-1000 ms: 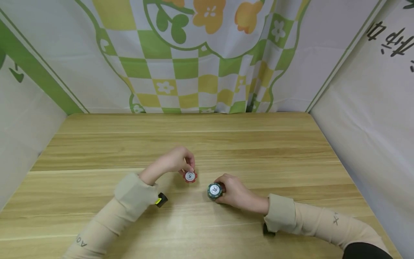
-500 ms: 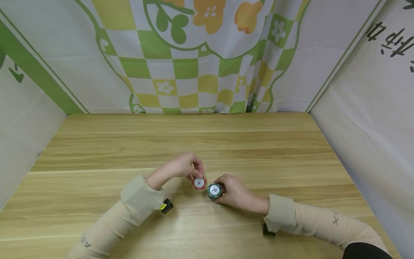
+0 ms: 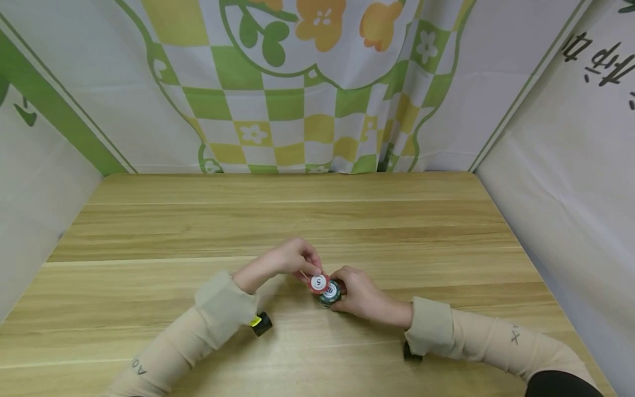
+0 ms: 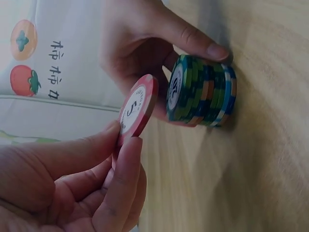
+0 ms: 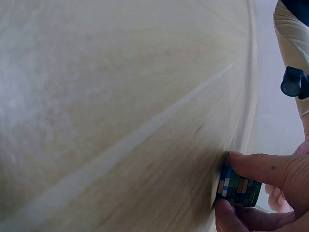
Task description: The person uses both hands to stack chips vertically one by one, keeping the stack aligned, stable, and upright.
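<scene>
A red poker chip (image 3: 318,283) marked 5 is pinched at its edge between the thumb and fingers of my left hand (image 3: 297,258). In the left wrist view the red chip (image 4: 138,107) is tilted and held above the table, just short of the stack. My right hand (image 3: 364,295) grips a short stack of poker chips (image 4: 200,92) around its side, thumb on one side and fingers on the other. The stack stands on the table, with green chips above blue ones and a 20 on the top face. From the head, the red chip overlaps part of that top.
The wooden table (image 3: 198,220) reaches back to a checked green and yellow cloth (image 3: 302,110). White cloth walls (image 3: 560,165) stand along both sides. A small black camera (image 3: 261,324) is strapped under the left wrist.
My left hand has moved right and slightly toward me, bringing the red chip from beside the stack to partly over it. The right hand and the stack stay put.
</scene>
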`<move>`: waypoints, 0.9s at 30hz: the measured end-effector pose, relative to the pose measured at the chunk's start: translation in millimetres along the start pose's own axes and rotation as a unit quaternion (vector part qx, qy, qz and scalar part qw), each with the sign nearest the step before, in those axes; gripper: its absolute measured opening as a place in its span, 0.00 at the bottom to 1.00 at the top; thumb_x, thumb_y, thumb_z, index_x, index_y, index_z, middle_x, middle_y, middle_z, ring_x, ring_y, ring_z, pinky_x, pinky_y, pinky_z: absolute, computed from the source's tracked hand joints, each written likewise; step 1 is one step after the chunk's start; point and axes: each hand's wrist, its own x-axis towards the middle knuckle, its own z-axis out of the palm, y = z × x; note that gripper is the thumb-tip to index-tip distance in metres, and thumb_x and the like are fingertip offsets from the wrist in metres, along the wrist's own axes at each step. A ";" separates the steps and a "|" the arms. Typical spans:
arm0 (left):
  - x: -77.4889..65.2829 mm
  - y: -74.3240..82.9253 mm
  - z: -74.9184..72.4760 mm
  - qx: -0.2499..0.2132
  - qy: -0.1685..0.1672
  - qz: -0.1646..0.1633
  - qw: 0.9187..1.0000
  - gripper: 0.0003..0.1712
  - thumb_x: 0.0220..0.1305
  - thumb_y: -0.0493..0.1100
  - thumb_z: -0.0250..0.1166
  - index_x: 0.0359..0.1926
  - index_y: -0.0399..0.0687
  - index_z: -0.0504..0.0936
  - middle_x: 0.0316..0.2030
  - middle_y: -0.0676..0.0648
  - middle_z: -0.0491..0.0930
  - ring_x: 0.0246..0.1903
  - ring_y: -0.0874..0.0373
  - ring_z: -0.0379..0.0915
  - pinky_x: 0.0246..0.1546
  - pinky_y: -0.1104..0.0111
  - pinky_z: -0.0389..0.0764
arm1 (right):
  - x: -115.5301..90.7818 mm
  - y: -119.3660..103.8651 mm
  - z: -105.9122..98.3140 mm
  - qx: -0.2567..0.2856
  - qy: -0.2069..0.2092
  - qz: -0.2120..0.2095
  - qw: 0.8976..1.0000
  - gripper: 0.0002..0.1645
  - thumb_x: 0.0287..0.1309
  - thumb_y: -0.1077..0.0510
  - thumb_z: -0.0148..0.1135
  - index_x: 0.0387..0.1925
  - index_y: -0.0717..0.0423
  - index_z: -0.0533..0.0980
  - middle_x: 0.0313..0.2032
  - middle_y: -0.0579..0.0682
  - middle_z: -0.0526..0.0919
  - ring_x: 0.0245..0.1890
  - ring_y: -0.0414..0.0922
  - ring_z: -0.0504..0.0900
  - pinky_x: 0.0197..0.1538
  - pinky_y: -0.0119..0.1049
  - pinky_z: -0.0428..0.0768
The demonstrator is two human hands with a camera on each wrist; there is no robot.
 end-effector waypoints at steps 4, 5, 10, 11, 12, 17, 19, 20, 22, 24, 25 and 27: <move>2.8 -1.8 4.9 -0.035 0.001 -0.015 0.999 0.05 0.54 0.29 0.62 0.31 0.28 0.78 0.21 0.48 0.75 0.18 0.63 0.71 0.27 0.65 0.80 | -0.4 0.4 0.3 0.001 0.001 -0.002 1.000 0.27 0.32 0.63 0.75 0.39 0.66 0.75 0.34 0.52 0.77 0.35 0.42 0.76 0.38 0.33 0.77; 3.3 -2.2 5.9 -0.040 0.002 -0.018 0.999 0.05 0.54 0.29 0.62 0.31 0.28 0.78 0.20 0.48 0.75 0.18 0.63 0.71 0.27 0.66 0.80 | -0.4 0.5 0.4 0.001 0.001 -0.002 1.000 0.27 0.32 0.63 0.75 0.39 0.66 0.75 0.34 0.52 0.77 0.34 0.42 0.76 0.38 0.33 0.77; 6.5 -6.0 10.2 -0.060 0.006 -0.030 0.998 0.05 0.54 0.29 0.62 0.32 0.27 0.78 0.19 0.49 0.75 0.16 0.64 0.71 0.23 0.70 0.78 | -0.7 0.3 0.4 -0.001 0.003 -0.002 1.000 0.26 0.32 0.63 0.75 0.38 0.66 0.75 0.34 0.52 0.77 0.34 0.42 0.75 0.37 0.33 0.76; 7.1 -6.9 11.1 -0.062 0.006 -0.032 0.998 0.05 0.54 0.29 0.62 0.31 0.27 0.78 0.19 0.49 0.75 0.16 0.64 0.71 0.22 0.71 0.78 | -0.8 0.4 0.4 -0.002 0.004 -0.002 1.000 0.26 0.32 0.62 0.75 0.37 0.66 0.75 0.34 0.52 0.77 0.34 0.42 0.75 0.37 0.33 0.76; 7.7 -7.7 12.0 -0.066 0.006 -0.035 0.997 0.05 0.54 0.29 0.62 0.31 0.27 0.78 0.19 0.49 0.75 0.16 0.64 0.71 0.22 0.72 0.78 | -0.9 0.5 0.5 -0.002 0.005 -0.002 1.000 0.26 0.32 0.62 0.75 0.37 0.66 0.75 0.34 0.52 0.77 0.34 0.42 0.75 0.37 0.33 0.76; 9.2 -10.2 16.0 -0.080 0.000 -0.045 0.996 0.06 0.54 0.29 0.61 0.33 0.26 0.77 0.20 0.48 0.75 0.16 0.64 0.71 0.20 0.74 0.77 | -0.8 0.6 0.5 -0.003 0.007 -0.003 1.000 0.26 0.31 0.62 0.75 0.37 0.66 0.75 0.33 0.52 0.77 0.34 0.42 0.75 0.37 0.33 0.76; 9.7 -11.4 17.8 -0.084 -0.002 -0.046 0.995 0.06 0.54 0.29 0.61 0.33 0.25 0.77 0.20 0.48 0.75 0.17 0.64 0.71 0.21 0.74 0.77 | -0.8 0.7 0.6 -0.004 0.009 -0.005 1.000 0.26 0.31 0.62 0.75 0.37 0.66 0.75 0.33 0.52 0.77 0.34 0.42 0.75 0.37 0.34 0.76; 9.9 -11.8 18.8 -0.086 -0.002 -0.048 0.995 0.06 0.54 0.29 0.61 0.33 0.25 0.77 0.20 0.48 0.75 0.17 0.64 0.71 0.21 0.74 0.77 | -0.8 0.8 0.7 -0.005 0.010 -0.007 1.000 0.26 0.31 0.62 0.75 0.37 0.66 0.75 0.33 0.52 0.77 0.34 0.42 0.75 0.37 0.34 0.76; 10.6 -13.2 20.3 -0.087 -0.003 -0.047 0.995 0.06 0.54 0.28 0.60 0.33 0.25 0.77 0.20 0.49 0.75 0.17 0.64 0.71 0.21 0.74 0.77 | -0.6 1.0 0.9 -0.006 0.011 -0.009 1.000 0.25 0.31 0.62 0.75 0.37 0.66 0.76 0.33 0.52 0.77 0.34 0.42 0.76 0.38 0.34 0.76; 11.3 -14.4 21.6 -0.088 -0.005 -0.045 0.995 0.06 0.55 0.28 0.60 0.33 0.24 0.77 0.19 0.49 0.74 0.17 0.64 0.71 0.21 0.74 0.77 | -0.4 1.3 1.2 -0.008 0.013 -0.012 1.000 0.25 0.31 0.62 0.75 0.36 0.65 0.76 0.33 0.51 0.77 0.34 0.42 0.76 0.38 0.35 0.76; 11.8 -14.8 22.1 -0.088 -0.006 -0.045 0.995 0.06 0.55 0.28 0.60 0.33 0.24 0.77 0.19 0.49 0.74 0.17 0.65 0.71 0.21 0.74 0.77 | -0.4 1.2 1.2 -0.009 0.012 -0.012 1.000 0.25 0.31 0.62 0.75 0.36 0.65 0.76 0.33 0.51 0.77 0.34 0.43 0.76 0.38 0.35 0.76; 12.2 -15.3 23.0 -0.093 -0.007 -0.048 0.995 0.06 0.55 0.28 0.60 0.33 0.24 0.77 0.19 0.49 0.74 0.17 0.65 0.71 0.21 0.75 0.77 | -0.2 1.0 1.0 -0.009 0.010 -0.011 1.000 0.25 0.30 0.63 0.75 0.36 0.65 0.76 0.33 0.51 0.77 0.35 0.43 0.76 0.39 0.36 0.76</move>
